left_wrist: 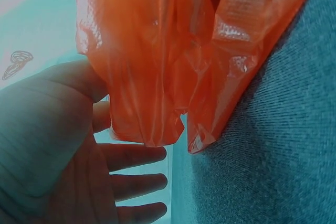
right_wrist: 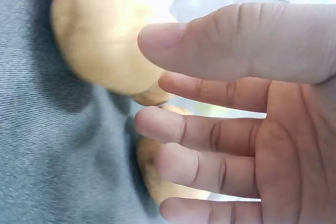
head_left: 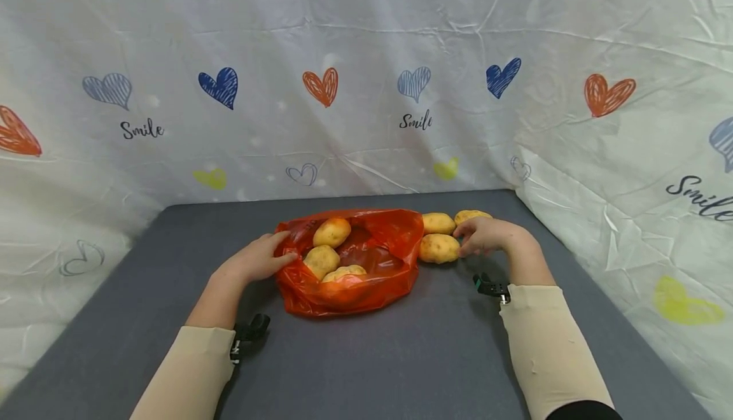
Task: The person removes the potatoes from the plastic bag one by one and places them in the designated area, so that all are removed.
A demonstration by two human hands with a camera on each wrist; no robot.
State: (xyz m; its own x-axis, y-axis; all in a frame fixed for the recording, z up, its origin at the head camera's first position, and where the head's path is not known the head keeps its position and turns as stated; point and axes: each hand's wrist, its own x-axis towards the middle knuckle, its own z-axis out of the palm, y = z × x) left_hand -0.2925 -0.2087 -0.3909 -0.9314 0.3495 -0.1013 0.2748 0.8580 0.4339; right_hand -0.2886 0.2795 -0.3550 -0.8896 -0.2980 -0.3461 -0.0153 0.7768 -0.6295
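A red plastic bag (head_left: 349, 296) lies with its mouth open, and three potatoes (head_left: 332, 233) show inside. My left hand (head_left: 252, 259) is at the bag's left side. In the left wrist view its thumb and index finger pinch the edge of the bag (left_wrist: 152, 66), while the other fingers (left_wrist: 139, 184) extend straight. Just right of the bag sits a potato (head_left: 439, 249), and my right hand (head_left: 492, 235) is beside it, fingers spread and loosely bent. The right wrist view shows the thumb close to that potato (right_wrist: 105, 30); whether they touch I cannot tell.
Behind the nearest loose potato lie another potato (head_left: 438, 223) and one more (head_left: 472, 215), partly hidden by my right hand. Everything rests on a dark grey table (head_left: 366, 363). A white sheet (head_left: 366, 25) printed with hearts hangs along the back and sides.
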